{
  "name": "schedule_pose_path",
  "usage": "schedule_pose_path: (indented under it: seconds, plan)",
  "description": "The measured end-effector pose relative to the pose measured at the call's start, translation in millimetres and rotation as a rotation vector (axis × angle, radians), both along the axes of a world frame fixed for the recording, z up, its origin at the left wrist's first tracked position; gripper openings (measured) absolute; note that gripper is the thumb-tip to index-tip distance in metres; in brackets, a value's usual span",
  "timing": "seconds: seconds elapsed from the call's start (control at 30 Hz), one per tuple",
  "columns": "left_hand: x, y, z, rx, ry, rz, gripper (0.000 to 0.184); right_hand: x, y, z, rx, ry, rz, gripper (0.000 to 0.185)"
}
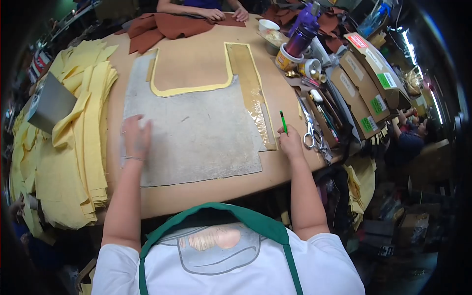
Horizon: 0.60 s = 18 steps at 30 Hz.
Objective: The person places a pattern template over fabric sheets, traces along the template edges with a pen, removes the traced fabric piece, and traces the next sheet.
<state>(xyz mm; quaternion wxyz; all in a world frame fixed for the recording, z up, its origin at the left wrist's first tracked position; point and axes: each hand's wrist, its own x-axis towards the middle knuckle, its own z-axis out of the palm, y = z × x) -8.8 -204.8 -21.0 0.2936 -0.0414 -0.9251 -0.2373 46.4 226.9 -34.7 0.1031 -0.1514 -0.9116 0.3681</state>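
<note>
A large grey hide-like sheet [196, 132] lies flat on the table, with a U-shaped cutout at its far side. Yellow edging [191, 91] lines that cutout. Along the right arm of the sheet runs a glossy brown strip [246, 73]. My left hand [136, 137] is over the sheet's left edge, fingers apart and slightly blurred, holding nothing; whether it presses on the sheet I cannot tell. Just right of the sheet, my right hand [291, 141] is closed round a green pencil [283, 121], which points up and away from me.
Yellow cloth [73, 167] is piled at left, with a grey metal block [51, 103] on it. Scissors [312, 130], tubs [287, 59], a purple bottle [301, 37] and cardboard boxes [361, 83] stand right. Across the table, another person's hands [214, 14] touch reddish-brown pieces [172, 27].
</note>
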Motion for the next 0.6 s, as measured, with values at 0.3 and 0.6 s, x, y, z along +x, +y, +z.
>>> schedule_pose_path:
  seconds: [0.3, 0.6]
  plan:
    - [-7.5, -76.4, -28.6, 0.449, -0.382, 0.324, 0.047, -38.3, -23.1, -2.8, -0.161, -0.024, -0.05, 0.028]
    - [18.7, -74.2, -4.5, 0.734, -0.311, 0.079, 0.032, 17.1, 5.0, 31.1, -0.067, 0.089, -0.074, 0.032]
